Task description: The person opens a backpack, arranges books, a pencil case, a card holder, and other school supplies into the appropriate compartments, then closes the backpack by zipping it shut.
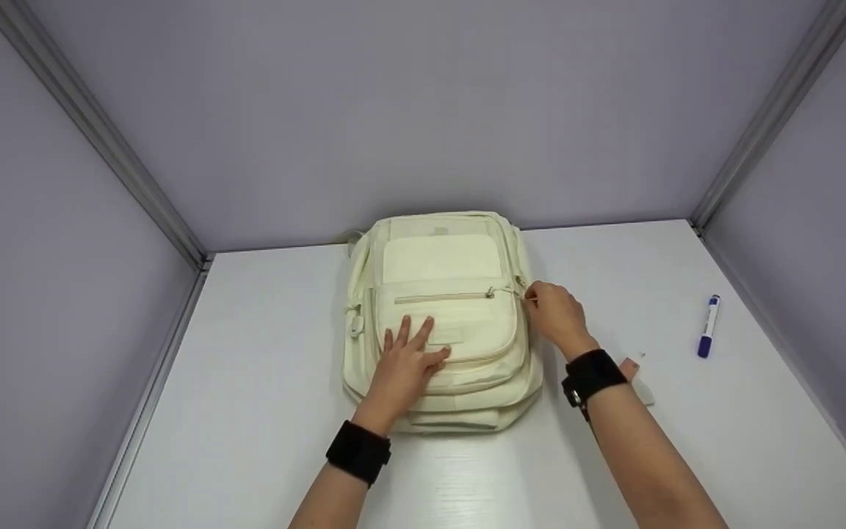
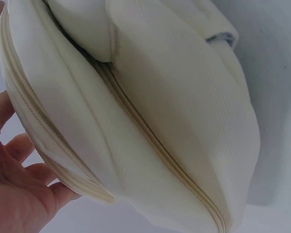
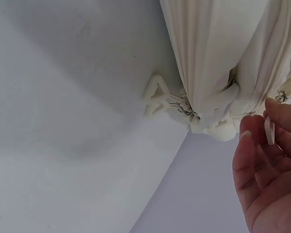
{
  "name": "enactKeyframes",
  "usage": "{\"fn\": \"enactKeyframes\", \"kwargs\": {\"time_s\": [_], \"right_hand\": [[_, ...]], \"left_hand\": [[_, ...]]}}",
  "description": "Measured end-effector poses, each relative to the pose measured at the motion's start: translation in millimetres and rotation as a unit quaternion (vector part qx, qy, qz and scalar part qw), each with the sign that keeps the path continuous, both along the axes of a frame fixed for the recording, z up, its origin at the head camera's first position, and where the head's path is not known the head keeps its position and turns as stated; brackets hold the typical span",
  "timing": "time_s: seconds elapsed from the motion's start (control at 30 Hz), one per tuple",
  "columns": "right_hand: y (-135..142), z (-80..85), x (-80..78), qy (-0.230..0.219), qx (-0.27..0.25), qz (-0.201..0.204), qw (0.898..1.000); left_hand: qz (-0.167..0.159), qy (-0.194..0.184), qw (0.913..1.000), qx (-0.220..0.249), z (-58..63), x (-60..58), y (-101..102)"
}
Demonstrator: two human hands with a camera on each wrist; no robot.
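Note:
A cream backpack (image 1: pixel 441 257) lies on the table with its front pockets facing up. My left hand (image 1: pixel 401 375) rests on the lower front pocket, fingers spread. In the left wrist view, the fingers (image 2: pixel 19 148) lie over the pocket's zippered edge. At the bag's right side, my right hand (image 1: pixel 559 316) pinches a small pale zipper pull (image 3: pixel 269 131) between thumb and fingers. A metal zipper slider (image 1: pixel 490 292) sits at the right end of the front pocket's short zipper, close to that hand. Which zipper the held pull belongs to, I cannot tell.
A blue-and-white marker (image 1: pixel 709 327) lies on the white table (image 1: pixel 269 382) at the right. Beside my right wrist is a small pale object with a pinkish end (image 1: pixel 643 391), partly hidden by the wristband. Grey panels (image 1: pixel 423 110) enclose the table at the back and sides.

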State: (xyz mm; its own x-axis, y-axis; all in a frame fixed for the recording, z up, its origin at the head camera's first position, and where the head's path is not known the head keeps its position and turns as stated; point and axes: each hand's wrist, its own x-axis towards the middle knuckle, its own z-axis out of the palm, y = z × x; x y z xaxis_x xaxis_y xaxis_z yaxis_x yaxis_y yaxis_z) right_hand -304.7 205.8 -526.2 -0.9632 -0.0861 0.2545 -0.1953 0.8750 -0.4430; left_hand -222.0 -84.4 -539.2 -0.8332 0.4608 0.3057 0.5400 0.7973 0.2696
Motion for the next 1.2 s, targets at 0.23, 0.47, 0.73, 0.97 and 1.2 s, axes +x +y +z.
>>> {"fn": "enactKeyframes", "kwargs": {"time_s": [0.23, 0.47, 0.73, 0.97, 1.2], "right_hand": [[-1, -2.4, 1.2, -0.032, -0.020, 0.031, 0.999], [-1, -3.8, 3.4, -0.005, -0.045, 0.053, 0.998], [0, -2.9, 6.7, 0.000, -0.076, 0.063, 0.995], [0, -4.2, 8.0, 0.011, -0.071, 0.073, 0.995], [1, -4.3, 10.9, -0.006, -0.078, 0.080, 0.994]], "left_hand": [[0.010, 0.014, 0.9995, -0.027, -4.0, -1.5, -1], [0.010, 0.002, 0.9997, -0.020, -5.1, -0.8, -2], [0.017, -0.001, 0.9998, -0.014, -3.4, -1.6, 1], [0.024, -0.003, 0.9997, -0.008, -3.9, -1.0, 2], [0.038, 0.006, 0.9992, -0.007, -3.9, -0.9, 5]]}}
